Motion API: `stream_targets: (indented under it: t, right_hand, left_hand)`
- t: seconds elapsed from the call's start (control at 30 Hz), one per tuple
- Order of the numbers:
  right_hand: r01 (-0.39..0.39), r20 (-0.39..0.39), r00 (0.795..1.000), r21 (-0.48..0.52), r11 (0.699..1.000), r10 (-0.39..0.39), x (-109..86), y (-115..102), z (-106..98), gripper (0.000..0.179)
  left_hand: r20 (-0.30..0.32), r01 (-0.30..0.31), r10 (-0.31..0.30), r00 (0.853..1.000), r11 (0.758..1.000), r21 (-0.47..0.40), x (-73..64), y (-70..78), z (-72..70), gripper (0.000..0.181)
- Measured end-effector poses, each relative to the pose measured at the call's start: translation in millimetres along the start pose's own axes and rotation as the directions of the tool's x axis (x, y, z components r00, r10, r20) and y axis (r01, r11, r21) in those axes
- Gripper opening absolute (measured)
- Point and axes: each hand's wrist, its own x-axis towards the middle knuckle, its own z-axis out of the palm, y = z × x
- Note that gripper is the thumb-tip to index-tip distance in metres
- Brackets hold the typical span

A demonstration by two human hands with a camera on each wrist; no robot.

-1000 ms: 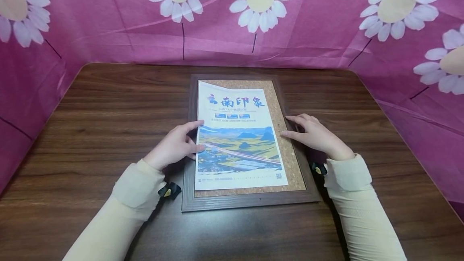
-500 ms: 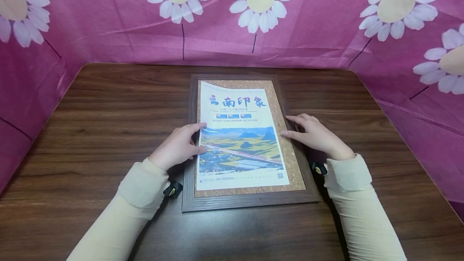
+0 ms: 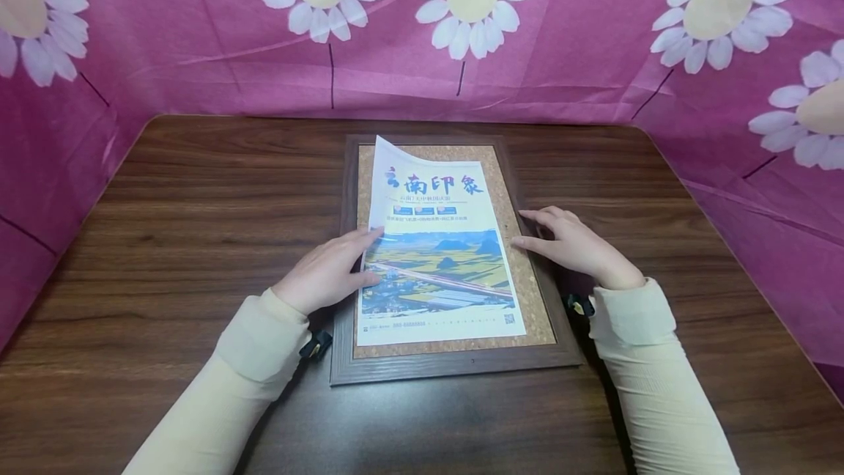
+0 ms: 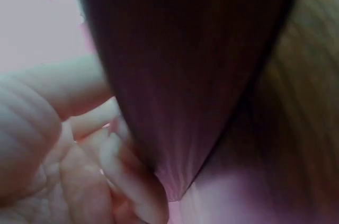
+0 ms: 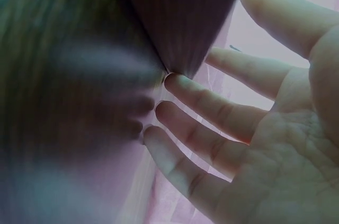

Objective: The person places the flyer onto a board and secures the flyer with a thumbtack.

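Observation:
A printed paper poster (image 3: 442, 270) with a landscape picture and large characters lies on the cork backing (image 3: 535, 306) of a dark wooden frame (image 3: 448, 368). Its upper left corner curls up. My left hand (image 3: 330, 270) reaches over the frame's left side, with forefinger and thumb on the poster's left edge; in the left wrist view other fingers (image 4: 130, 181) bend beside the frame's side. My right hand (image 3: 572, 246) rests on the frame's right side, its thumb over the cork. From the right wrist, straight fingers (image 5: 212, 105) show near the frame's side wall (image 5: 185, 17).
The frame lies flat on a brown wooden table (image 3: 217, 204). A pink cloth (image 3: 395, 79) with large white flowers hangs around the table's back and sides. Cork shows right of the poster and along its bottom.
My left hand has shifted a little to the right. The poster has slid slightly right and its upper left corner has risen. My right hand stays in place.

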Motion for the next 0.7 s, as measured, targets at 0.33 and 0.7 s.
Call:
stream_targets:
  t: [0.33,0.7]
  right_hand:
    - [-0.008,0.010,1.000,0.009,1.000,0.008,-0.5,2,-2,0.076]
    - [0.003,0.000,1.000,0.013,1.000,-0.003,-1.0,3,-3,0.075]
  left_hand:
    - [0.006,0.025,-0.025,1.000,0.999,0.025,10.1,2.3,-1.6,0.078]
    - [0.016,0.084,-0.086,0.996,0.992,0.096,10.6,-2.0,-3.4,0.074]
